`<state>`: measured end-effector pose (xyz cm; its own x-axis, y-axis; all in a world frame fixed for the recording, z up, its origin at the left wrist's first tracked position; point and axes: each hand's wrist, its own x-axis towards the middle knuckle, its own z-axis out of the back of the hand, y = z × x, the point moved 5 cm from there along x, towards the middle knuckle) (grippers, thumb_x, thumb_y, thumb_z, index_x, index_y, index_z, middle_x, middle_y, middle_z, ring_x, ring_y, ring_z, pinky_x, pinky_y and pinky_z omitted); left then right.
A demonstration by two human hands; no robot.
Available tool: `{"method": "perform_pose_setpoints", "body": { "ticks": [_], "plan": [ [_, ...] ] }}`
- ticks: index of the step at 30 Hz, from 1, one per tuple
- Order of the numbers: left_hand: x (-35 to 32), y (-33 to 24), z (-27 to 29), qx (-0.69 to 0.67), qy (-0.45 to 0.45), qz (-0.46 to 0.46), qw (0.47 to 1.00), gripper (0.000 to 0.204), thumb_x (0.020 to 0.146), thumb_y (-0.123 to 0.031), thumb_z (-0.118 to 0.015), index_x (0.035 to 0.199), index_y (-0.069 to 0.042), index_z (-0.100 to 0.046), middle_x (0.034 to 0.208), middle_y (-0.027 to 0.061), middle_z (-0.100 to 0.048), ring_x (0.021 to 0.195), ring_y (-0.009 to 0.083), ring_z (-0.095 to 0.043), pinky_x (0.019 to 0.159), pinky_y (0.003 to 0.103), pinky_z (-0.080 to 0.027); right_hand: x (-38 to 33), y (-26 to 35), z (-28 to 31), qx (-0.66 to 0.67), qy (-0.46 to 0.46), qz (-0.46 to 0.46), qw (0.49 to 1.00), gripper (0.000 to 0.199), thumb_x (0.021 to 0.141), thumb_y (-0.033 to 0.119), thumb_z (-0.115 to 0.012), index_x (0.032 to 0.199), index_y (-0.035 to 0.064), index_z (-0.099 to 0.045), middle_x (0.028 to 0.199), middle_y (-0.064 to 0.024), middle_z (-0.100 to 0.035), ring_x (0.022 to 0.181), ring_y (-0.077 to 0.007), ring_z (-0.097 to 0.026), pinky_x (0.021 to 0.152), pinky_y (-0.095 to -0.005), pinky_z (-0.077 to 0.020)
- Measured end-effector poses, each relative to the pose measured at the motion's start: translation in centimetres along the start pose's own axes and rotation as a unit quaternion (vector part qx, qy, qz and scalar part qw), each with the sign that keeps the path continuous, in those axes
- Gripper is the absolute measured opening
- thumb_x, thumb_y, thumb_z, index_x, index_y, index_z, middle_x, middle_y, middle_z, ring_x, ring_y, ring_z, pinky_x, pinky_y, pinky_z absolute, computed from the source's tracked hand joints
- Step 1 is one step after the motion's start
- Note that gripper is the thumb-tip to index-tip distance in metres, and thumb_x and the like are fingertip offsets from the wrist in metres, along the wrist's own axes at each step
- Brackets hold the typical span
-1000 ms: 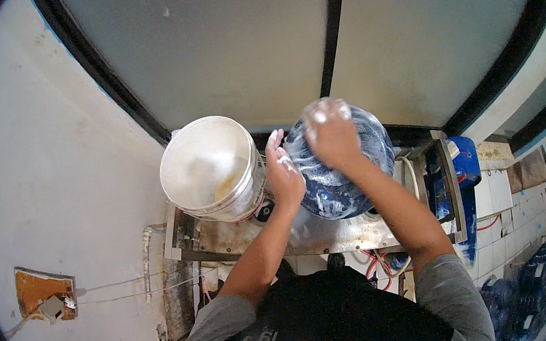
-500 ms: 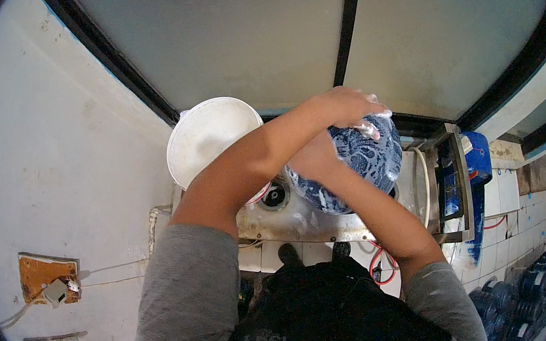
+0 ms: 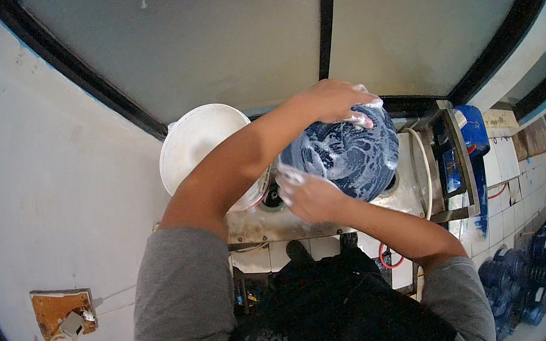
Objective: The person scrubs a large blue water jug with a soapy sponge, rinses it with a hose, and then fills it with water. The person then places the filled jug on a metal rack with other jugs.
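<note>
- You're holding a big blue water jug (image 3: 346, 155), soapy w/ white suds all over, above the steel sink (image 3: 418, 183), roughly over its middle.
- Your left hand (image 3: 333, 102) is lying across the jug's far top side, palm down, fingers pressed together & curled over the curve, foam on the fingertips.
- Your right hand (image 3: 307, 197) is pressing on the jug's near lower-left side, fingers spread against the surface; can't tell if it's holding a sponge.
- Your left forearm is crossing over the white bucket (image 3: 198, 145), which is sitting at the sink's left end, just beside the jug.
- A blue container (image 3: 471, 132) is standing at the sink's right edge, apart from the jug.
- More blue jugs (image 3: 536, 261) are stacked on the floor at lower right, well apart from the sink.
- Frosted window panes (image 3: 235, 32) w/ dark frames are filling the top, behind the sink.
</note>
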<state>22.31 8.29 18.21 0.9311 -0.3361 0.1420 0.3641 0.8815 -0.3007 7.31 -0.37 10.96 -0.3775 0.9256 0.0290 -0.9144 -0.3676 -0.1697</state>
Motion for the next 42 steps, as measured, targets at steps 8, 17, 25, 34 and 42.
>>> {"method": "perform_pose_setpoints", "body": {
  "ticks": [8,17,25,34,42],
  "plan": [
    [0.1,-0.4,0.4,0.012,0.012,0.022,1.000,0.069,0.090,-0.070,-0.059,0.144,-0.027,-0.059,0.136,0.0108,-0.064,0.121,0.0367,-0.063,0.099,0.049,-0.051,1.7,-1.0,-0.4,0.126,0.109,-0.174,0.971,0.050,0.086,0.026,-0.063,0.130,0.0037,-0.067,0.145,-0.0118,-0.057,0.141,-0.0305,-0.047,0.121,-0.0510,-0.0338],
    [-1.9,-0.2,0.1,0.014,-0.063,0.035,0.997,0.067,0.095,-0.065,-0.056,0.145,-0.021,-0.057,0.137,0.0129,-0.063,0.121,0.0373,-0.062,0.100,0.048,-0.050,-15.3,3.0,-5.7,-0.123,-0.319,-0.167,0.925,0.046,0.094,0.022,-0.058,0.140,0.0202,-0.065,0.153,-0.0087,-0.052,0.142,-0.0330,-0.045,0.115,-0.0531,-0.0376],
    [-3.2,-0.8,-0.1,0.013,-0.106,0.118,0.987,0.052,0.102,-0.052,-0.054,0.140,-0.017,-0.060,0.133,0.0148,-0.065,0.116,0.0395,-0.064,0.097,0.050,-0.051,-8.9,-2.6,2.1,0.004,-0.250,-0.479,0.841,0.053,0.095,0.017,-0.056,0.146,0.0030,-0.053,0.159,-0.0156,-0.044,0.148,-0.0423,-0.037,0.117,-0.0634,-0.0302],
    [-5.0,-2.6,-1.4,0.007,-0.173,0.166,0.971,0.040,0.106,-0.039,-0.050,0.138,-0.015,-0.059,0.128,0.0182,-0.066,0.110,0.0437,-0.065,0.090,0.054,-0.052,-17.7,-0.8,-2.9,0.041,-0.458,-0.531,0.712,0.050,0.102,0.016,-0.046,0.150,0.0031,-0.050,0.149,-0.0224,-0.053,0.139,-0.0457,-0.047,0.116,-0.0594,-0.0328],
    [-4.1,-3.7,-0.4,0.014,-0.181,0.270,0.946,0.033,0.105,-0.026,-0.049,0.126,-0.005,-0.064,0.112,0.0227,-0.071,0.100,0.0442,-0.068,0.087,0.056,-0.052,-16.2,-18.1,1.8,0.171,-0.182,-0.663,0.705,0.028,0.093,0.024,-0.055,0.097,0.0032,-0.074,0.100,-0.0234,-0.073,0.095,-0.0458,-0.069,0.085,-0.0544,-0.0551]
  ]
}}
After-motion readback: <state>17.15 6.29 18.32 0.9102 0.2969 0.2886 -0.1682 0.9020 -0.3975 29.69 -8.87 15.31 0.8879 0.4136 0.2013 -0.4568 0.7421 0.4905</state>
